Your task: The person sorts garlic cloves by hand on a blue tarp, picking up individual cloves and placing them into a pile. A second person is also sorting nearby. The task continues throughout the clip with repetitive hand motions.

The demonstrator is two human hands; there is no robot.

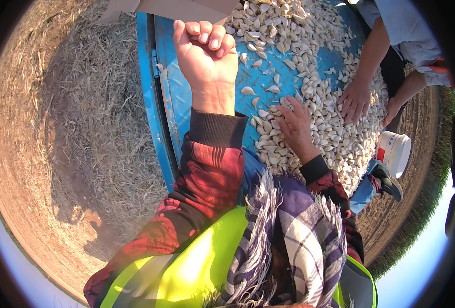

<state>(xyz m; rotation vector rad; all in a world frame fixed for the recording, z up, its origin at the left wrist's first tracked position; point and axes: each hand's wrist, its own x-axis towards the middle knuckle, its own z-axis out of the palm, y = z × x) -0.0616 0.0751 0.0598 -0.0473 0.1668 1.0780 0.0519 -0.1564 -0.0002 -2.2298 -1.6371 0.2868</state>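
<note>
My left hand [208,61] is raised over the left part of a blue metal truck bed [264,77], palm up with the fingers curled. No object shows in it, but the curled fingers hide part of the palm. Just beyond its fingertips is a cardboard box [189,9], partly out of the picture. My right hand [296,125] lies back up, fingers spread, at the near left edge of a large heap of garlic cloves [327,127]. It touches the cloves; no grip on any of them shows. A few loose cloves [247,90] lie scattered on the blue metal between my hands.
Across the heap at the right, another person's hand [355,101] rests on the cloves, their other hand [393,109] at its edge. A white bucket [395,154] stands right of the heap, near a shoe [389,183]. A hinged blue metal edge [154,77] borders straw-covered ground [104,115] on the left.
</note>
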